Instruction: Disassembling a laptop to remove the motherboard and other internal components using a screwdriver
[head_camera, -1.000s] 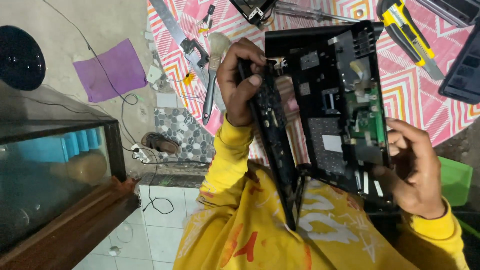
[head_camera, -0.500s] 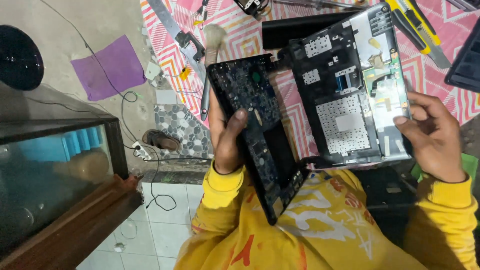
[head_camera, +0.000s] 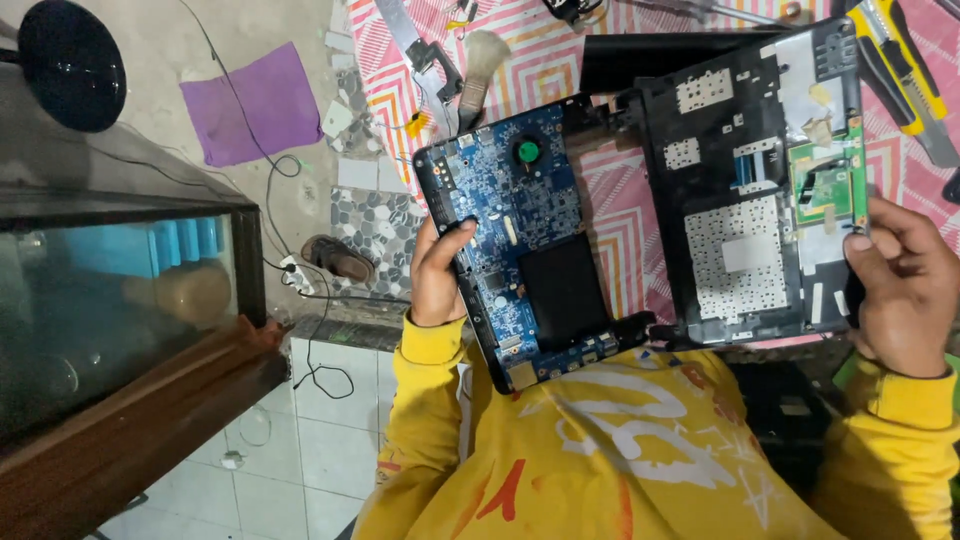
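Blue circuit board in black laptop base (head_camera: 520, 250), centre frame, tilted over lap; left hand (head_camera: 437, 275) at its 9 o'clock, grip clamped on edge, thumb on board. Right hand (head_camera: 900, 290) at 3 o'clock of black top cover (head_camera: 750, 190), grip closed on cover edge. Advice: hold by edges, keep halves level, mind ribbon at hinge, avoid touching green fan (head_camera: 527, 152)

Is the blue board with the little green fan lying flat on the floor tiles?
No, the left hand holds the blue board up by its edge, over the striped cloth and yellow shirt.
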